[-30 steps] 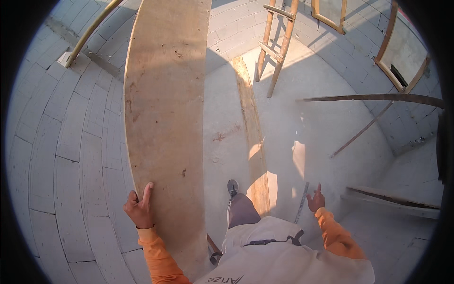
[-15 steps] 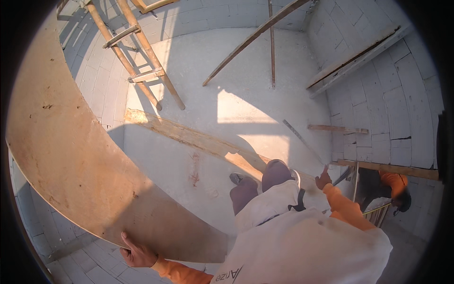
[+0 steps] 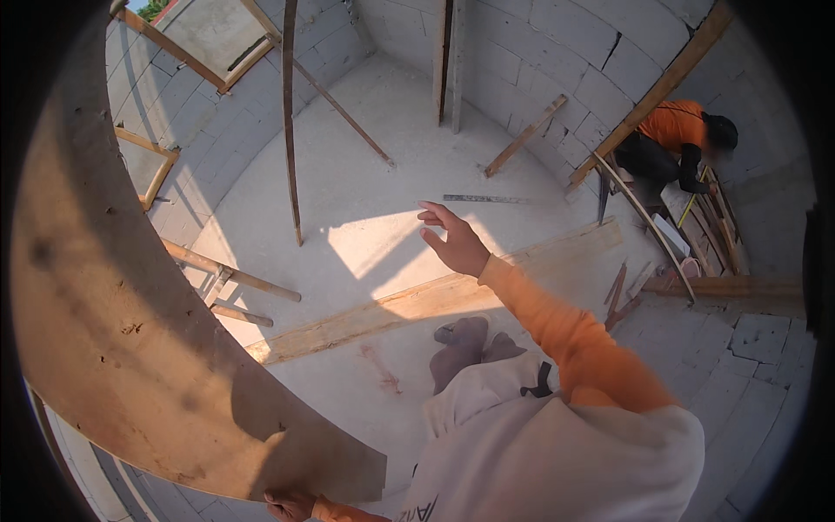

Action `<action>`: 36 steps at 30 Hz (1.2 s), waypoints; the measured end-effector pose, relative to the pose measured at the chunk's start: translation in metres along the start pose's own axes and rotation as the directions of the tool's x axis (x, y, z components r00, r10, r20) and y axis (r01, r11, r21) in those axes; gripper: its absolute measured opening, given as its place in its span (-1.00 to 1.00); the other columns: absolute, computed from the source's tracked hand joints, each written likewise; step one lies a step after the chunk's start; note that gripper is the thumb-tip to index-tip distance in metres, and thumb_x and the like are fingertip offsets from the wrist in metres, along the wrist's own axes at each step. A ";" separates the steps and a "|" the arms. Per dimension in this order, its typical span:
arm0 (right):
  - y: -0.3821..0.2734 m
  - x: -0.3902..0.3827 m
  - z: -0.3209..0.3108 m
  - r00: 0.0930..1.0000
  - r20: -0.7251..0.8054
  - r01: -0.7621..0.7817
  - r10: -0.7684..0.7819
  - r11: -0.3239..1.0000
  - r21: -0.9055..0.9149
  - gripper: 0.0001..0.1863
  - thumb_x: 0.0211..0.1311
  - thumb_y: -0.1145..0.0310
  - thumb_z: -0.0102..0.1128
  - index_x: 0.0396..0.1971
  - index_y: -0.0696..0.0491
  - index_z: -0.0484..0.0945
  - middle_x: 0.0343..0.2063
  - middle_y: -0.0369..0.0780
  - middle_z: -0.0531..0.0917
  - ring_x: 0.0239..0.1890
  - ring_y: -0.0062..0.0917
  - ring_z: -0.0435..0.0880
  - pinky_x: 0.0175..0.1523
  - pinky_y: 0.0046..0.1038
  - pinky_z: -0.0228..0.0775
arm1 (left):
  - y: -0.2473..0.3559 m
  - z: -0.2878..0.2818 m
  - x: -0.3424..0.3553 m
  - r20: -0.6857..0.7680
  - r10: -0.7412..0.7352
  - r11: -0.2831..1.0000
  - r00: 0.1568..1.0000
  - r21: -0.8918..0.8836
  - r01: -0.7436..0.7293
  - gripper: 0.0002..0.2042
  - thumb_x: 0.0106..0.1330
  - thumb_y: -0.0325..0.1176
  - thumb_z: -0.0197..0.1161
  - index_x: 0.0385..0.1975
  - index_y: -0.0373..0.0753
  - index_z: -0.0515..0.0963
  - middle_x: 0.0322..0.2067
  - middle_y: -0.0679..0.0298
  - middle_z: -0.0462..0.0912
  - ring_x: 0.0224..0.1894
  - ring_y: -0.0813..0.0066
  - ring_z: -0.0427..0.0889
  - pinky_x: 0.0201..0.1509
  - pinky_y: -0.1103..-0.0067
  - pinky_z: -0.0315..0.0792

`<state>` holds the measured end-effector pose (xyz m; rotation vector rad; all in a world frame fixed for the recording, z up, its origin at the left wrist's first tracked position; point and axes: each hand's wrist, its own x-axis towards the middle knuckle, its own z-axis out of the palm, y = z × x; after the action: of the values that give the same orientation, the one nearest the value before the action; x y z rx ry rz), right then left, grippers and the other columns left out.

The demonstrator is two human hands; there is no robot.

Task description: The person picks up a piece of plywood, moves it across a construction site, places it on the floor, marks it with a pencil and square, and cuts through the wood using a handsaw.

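Left hand (image 3: pixel 291 505), low in view, is closed on the lower edge of a large plywood sheet (image 3: pixel 165 348), which rises along the left side, part shaded, part sunlit. Right hand (image 3: pixel 457 246) is empty, fingers loosely spread, held out above the concrete floor (image 3: pixel 348 183) near a sunlit patch.

Against half a second ago: the view has swung to the right. The right hand has moved from low beside the body to out in front. The plywood sheet stays with the left hand; the bamboo ladder (image 3: pixel 243 277) now shows only its lower part beside the sheet. The co-worker (image 3: pixel 674 130), half cut off by timber before, is in fuller view: orange top, dark cap, bent over a bundle of timber strips (image 3: pixel 718 222).

A long plank (image 3: pixel 435 296) lies on the floor, a flat grey strip (image 3: pixel 487 199) beyond it.

Containers: a small pinkish rounded object (image 3: pixel 690 267) near the strips, possibly a bucket; too small to read its contents.
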<state>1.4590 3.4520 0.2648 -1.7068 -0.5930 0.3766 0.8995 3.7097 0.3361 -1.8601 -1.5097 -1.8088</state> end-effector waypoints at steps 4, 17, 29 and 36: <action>-0.062 0.019 0.006 0.990 -0.095 0.139 -0.104 0.830 0.541 -0.29 0.51 -0.05 0.13 0.39 0.19 0.29 0.24 -0.01 0.52 0.26 -0.27 0.57 0.37 -0.27 0.36 | -0.128 -0.027 0.023 0.277 0.292 0.908 0.916 0.222 -0.356 -0.50 0.29 0.12 0.43 -0.28 -0.32 0.79 -0.52 0.04 0.75 -0.60 0.20 0.57 -0.47 0.26 0.47; 0.019 -0.134 -0.006 0.865 -0.190 0.057 0.465 0.286 0.956 0.10 0.35 -0.50 -0.10 0.56 0.10 -0.03 0.48 -0.20 0.26 0.53 -0.38 0.21 0.52 -0.20 0.13 | -0.094 0.158 -0.054 0.885 0.408 0.896 0.224 -0.342 -0.284 -0.43 0.44 0.07 0.22 -0.63 -0.30 0.32 -0.73 0.00 0.36 -0.67 0.02 0.34 -0.54 0.19 0.22; 0.490 -0.206 0.279 0.215 -0.166 0.086 0.962 0.150 0.985 0.15 0.37 -0.37 0.10 0.54 0.29 -0.09 0.52 -0.08 0.16 0.51 -0.30 0.19 0.58 -0.22 -0.11 | -0.282 0.393 -0.264 0.796 -0.109 0.747 -0.595 -0.329 -0.578 -0.63 0.56 -0.05 0.07 -0.08 -0.22 0.67 -0.24 -0.08 0.74 -0.06 -0.20 0.66 0.04 0.11 0.50; 0.568 -0.200 0.274 0.163 -0.223 -0.171 0.961 0.250 0.953 0.10 0.38 -0.39 0.04 0.46 0.36 0.13 0.44 0.03 0.30 0.50 -0.25 0.20 0.56 -0.34 -0.09 | -0.250 0.499 -0.426 0.780 0.024 0.824 -0.626 -0.370 -0.429 -0.42 0.57 -0.17 0.06 0.53 -0.15 0.16 0.50 -0.02 0.18 0.52 0.00 0.19 0.54 0.24 0.17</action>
<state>1.2485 3.4781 -0.3620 -0.8888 1.1336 0.2930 1.1559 3.9471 -0.2733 -3.1787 -0.6032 1.2657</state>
